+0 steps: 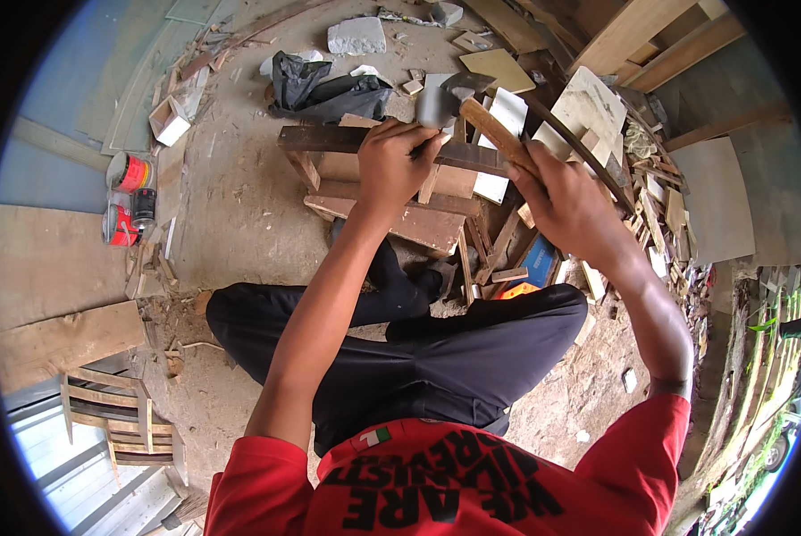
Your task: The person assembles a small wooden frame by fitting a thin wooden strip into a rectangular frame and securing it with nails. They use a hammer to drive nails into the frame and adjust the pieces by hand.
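Note:
I sit on the dusty ground with legs folded, over a small dark wooden frame (329, 140). My left hand (395, 163) rests on its top rail and pinches a thin dark nail or pin upright against the wood. My right hand (566, 207) grips the wooden handle of a hammer (472, 114). The hammer's grey metal head is raised just above the rail, close to my left fingers. Lower boards of the frame (427, 225) lie in front of my knees.
A black plastic bag (315, 87) and a white stone block (356, 37) lie behind the frame. Two red tins (129, 192) stand at left. Wood offcuts and tile pieces (659, 214) pile up at right. A slatted wooden piece (114, 415) sits lower left.

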